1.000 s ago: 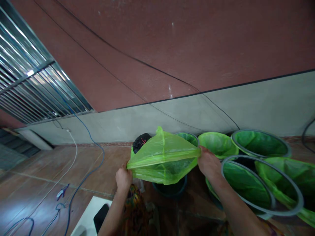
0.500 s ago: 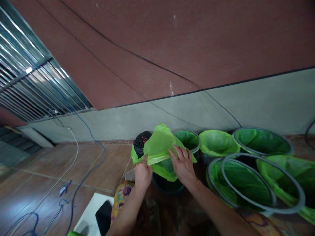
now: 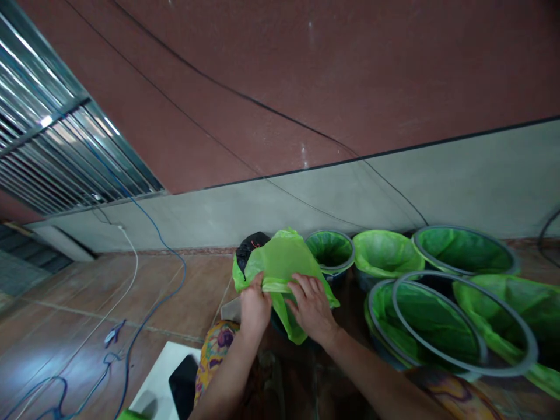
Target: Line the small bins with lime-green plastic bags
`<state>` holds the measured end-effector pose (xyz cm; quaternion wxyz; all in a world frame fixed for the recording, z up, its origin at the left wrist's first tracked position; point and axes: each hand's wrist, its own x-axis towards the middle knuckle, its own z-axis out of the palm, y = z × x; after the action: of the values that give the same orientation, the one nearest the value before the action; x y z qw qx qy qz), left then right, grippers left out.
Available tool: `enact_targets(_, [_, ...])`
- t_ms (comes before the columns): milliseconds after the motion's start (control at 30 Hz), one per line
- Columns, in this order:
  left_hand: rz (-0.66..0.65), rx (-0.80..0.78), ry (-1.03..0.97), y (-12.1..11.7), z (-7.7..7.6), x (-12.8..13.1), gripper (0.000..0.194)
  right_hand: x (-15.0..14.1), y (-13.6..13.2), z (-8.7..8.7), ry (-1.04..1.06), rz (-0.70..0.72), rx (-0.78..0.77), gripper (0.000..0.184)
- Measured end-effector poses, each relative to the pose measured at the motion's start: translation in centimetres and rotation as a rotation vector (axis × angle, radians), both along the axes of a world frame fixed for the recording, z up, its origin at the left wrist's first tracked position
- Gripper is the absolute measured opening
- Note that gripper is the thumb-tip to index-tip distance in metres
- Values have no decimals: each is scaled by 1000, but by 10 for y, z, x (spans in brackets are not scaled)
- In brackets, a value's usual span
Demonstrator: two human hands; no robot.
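Note:
A thin light-green plastic bag (image 3: 286, 256) is spread between my hands, its edge gathered into a band. My left hand (image 3: 255, 303) is closed on the left end of that band. Farther right, my right hand (image 3: 310, 300) pinches the bag, with its fingers curled over the edge. Below the bag a dark bin is mostly hidden behind the green plastic and my hands. Just beyond my left hand is a black plastic bag (image 3: 248, 252) with a bit of red on it.
Several bins stand at the right with green liners, among them a small bin (image 3: 331, 248). A loose grey ring (image 3: 530, 341) lies across two of them. At left are a white board (image 3: 153, 373), a dark phone-like slab (image 3: 184, 385), a blue cable (image 3: 175, 291) and a purple-handled tool (image 3: 114, 333).
My right hand has moved left, closer to my left hand, and slightly down. The bag is bunched narrower, and a flap now hangs lower over the dark bin.

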<state>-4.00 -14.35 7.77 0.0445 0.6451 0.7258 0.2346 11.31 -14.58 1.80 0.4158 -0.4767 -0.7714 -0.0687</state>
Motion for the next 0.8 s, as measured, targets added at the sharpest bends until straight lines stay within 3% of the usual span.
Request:
enact_targets(100, [-30, -33, 8, -3, 0, 3, 52, 5, 6, -1, 19, -55, -8, 7])
enact_targets(267, [-43, 1, 12, 1, -8, -12, 54, 27, 14, 9, 76, -84, 61, 16])
enact_targets(567, [56, 80, 76, 6, -15, -50, 58, 59, 20, 15, 196, -194, 85, 14])
enact_targets(800, [220, -40, 211, 3, -6, -69, 49, 77, 27, 15, 261, -279, 37, 16])
